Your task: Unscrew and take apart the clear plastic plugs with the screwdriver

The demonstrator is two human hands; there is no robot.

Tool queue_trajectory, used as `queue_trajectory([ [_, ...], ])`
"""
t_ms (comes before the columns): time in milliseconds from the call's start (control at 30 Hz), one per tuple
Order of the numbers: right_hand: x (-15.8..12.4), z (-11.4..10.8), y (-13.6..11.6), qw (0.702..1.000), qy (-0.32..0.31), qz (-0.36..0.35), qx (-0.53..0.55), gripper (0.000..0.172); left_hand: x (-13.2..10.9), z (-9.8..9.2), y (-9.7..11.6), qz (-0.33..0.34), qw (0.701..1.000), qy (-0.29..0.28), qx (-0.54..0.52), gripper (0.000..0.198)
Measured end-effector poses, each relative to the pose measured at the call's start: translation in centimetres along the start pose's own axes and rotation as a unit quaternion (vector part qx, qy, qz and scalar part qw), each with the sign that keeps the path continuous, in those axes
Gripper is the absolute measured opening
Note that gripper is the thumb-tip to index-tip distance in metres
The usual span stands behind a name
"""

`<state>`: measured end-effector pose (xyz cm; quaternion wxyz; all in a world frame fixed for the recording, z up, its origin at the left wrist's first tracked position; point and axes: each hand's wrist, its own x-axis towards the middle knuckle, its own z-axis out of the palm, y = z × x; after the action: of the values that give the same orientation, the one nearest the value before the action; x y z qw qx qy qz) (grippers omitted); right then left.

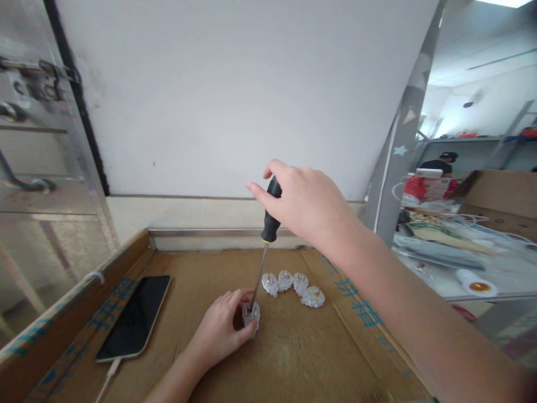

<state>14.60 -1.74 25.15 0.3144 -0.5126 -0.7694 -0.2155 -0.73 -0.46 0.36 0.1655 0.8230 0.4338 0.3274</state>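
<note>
My left hand (222,326) steadies a small clear plastic plug (250,318) on the cardboard, thumb and fingers on either side of it. Above it, my right hand (296,196) is around the black handle of a screwdriver (271,224), its thumb and index finger partly spread near the top. The long metal shaft slants down, with its tip at the plug's upper face among brass-coloured parts. Several more clear plugs lie in a curved row to the right, among them one at the right end (313,297).
A black phone (135,317) with a white cable lies at the left on the cardboard sheet (302,358). The cardboard has a raised left edge. A white panel (251,101) stands behind. At the right, a cluttered table (428,285) holds bags and a box; a person (440,162) is farther back.
</note>
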Motion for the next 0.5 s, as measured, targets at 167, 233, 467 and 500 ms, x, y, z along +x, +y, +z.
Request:
queue_trajectory([
  [167, -0.2, 0.0, 0.6, 0.986, -0.066, -0.031, 0.148, 0.032, 0.0, 0.0, 0.0, 0.0, 1.0, 0.002, 0.005, 0.038],
  [233, -0.4, -0.1, 0.5, 0.976, -0.074, -0.048, 0.197, 0.032, 0.0, 0.0, 0.0, -0.001, 1.0, 0.0, 0.006, 0.038],
  [467, -1.1, -0.5, -1.3, 0.991, -0.013, -0.07, 0.112, 0.024, -0.1, 0.1, -0.1, -0.001, 1.0, -0.006, -0.007, 0.05],
  [500, -1.1, -0.6, -1.5, 0.982, -0.033, -0.088, 0.165, 0.023, -0.1, 0.1, -0.1, 0.001, 1.0, -0.004, -0.006, 0.05],
])
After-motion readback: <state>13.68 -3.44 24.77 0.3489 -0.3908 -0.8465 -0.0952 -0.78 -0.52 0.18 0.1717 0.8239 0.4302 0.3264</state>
